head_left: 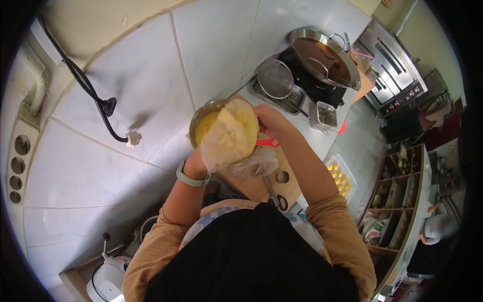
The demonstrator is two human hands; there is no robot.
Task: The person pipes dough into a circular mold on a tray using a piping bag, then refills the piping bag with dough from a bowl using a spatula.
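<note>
Clear bag with pale yellow mix against the film: held up over the metal bowl, covering much of its mouth. More yellow mix shows in the bowl beside it. Your right hand looks closed on the bag's upper right edge. Your left hand is at the lower left edge, mostly behind the film; cannot tell how its fingers are set.

For good handling, I'd keep the bag above the bowl so drips land inside. Grip by clean film, spread the pull between both hands, and work the mix together gently; thin film may slip or tear. Mind the red handle at the bowl's right rim, just under your right wrist: a sleeve or the bag could catch it. Scissors lie near on the wooden bench; best keep loose film off their blades.
</note>
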